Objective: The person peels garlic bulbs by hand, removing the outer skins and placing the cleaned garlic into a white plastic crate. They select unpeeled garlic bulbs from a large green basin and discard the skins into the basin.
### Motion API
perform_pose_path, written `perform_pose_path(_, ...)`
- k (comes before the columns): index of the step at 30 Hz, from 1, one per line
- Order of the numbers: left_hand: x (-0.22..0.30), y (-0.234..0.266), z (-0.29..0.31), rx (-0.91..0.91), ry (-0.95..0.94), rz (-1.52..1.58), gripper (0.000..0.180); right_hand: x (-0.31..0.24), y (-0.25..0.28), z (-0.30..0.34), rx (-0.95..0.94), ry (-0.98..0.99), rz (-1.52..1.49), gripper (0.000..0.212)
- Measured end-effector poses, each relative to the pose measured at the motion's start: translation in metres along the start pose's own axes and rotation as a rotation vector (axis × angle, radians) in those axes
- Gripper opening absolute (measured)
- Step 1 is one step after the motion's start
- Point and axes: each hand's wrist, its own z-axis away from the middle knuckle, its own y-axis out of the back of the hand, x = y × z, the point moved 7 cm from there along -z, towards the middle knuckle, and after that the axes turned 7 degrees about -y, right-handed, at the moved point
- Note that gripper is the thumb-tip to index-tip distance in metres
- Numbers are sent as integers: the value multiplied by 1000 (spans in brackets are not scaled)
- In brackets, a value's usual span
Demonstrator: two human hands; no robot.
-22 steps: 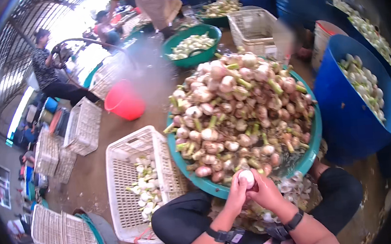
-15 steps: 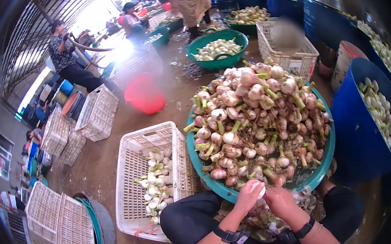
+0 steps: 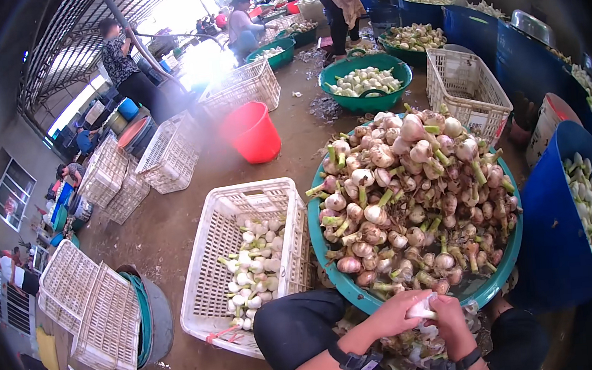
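A white, mostly bare garlic bulb (image 3: 422, 308) is held between my two hands over the near rim of a round green tub (image 3: 330, 269). My left hand (image 3: 394, 314) is closed around its left side. From the right, my right hand (image 3: 451, 317) pinches the same bulb; some fingertips are hidden. Unpeeled garlic (image 3: 417, 175), pinkish with cut green stems, is heaped in the tub, with some water near its front. Below my hands lie loose garlic skins (image 3: 409, 346). Left of my knee, a white plastic crate (image 3: 202, 276) holds peeled white garlic bulbs (image 3: 251, 275).
A blue barrel (image 3: 542, 214) with white garlic stands at the right. Beyond the tub are a green basin (image 3: 334, 97), a white crate (image 3: 470, 102) and a red bucket (image 3: 254, 132). Stacked crates (image 3: 101, 318) stand at far left. Other people (image 3: 119, 60) work farther back.
The whole view has shifted, so the scene sits farther right. My hands have turned slightly, and more of the white bulb shows between them.
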Motion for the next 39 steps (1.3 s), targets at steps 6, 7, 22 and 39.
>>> perform_pose_path(6, 0, 5, -3, 245, -193, -156, 36, -14, -13, 19, -250, 21, -463, 22)
perform_pose_path(7, -17, 6, -2, 411, 3, 391, 30, -21, -18, 25, -307, 147, -550, 22)
perform_pose_path(22, -62, 20, 16, 688, 423, 691, 35, -41, 23, 76, 243, 749, 654, 40)
perform_pose_path(39, -59, -1, -7, 580, 347, 577, 22, -41, 61, -85, 671, 670, 1693, 22)
